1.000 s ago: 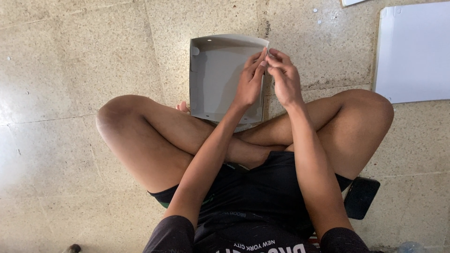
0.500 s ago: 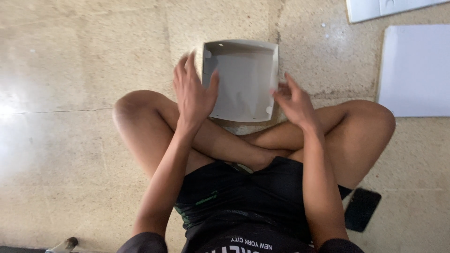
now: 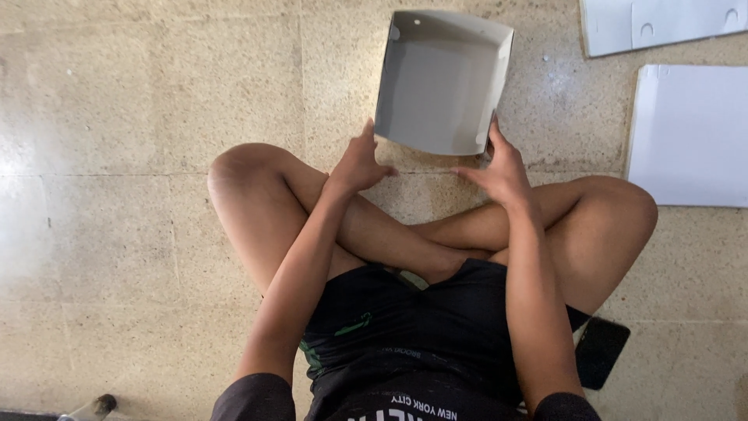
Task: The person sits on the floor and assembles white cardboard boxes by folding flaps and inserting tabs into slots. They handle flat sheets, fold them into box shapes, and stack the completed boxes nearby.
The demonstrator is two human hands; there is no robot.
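Observation:
A folded grey cardboard tray (image 3: 440,82) with raised sides lies on the stone floor in front of my crossed legs. My left hand (image 3: 360,161) rests at its near left corner, fingers loosely spread, touching the edge. At the near right corner, my right hand (image 3: 499,168) has fingertips against the tray's side wall. Neither hand clearly grips the tray.
Flat white cardboard sheets (image 3: 689,132) lie on the floor to the right, another sheet (image 3: 654,23) at the top right. A black phone (image 3: 600,352) lies by my right thigh. A small dark object (image 3: 101,404) sits at the bottom left.
Both hands were pinching the tray's right edge, then moved to either side. Now they sit at its near corners, and the tray lies farther from my legs.

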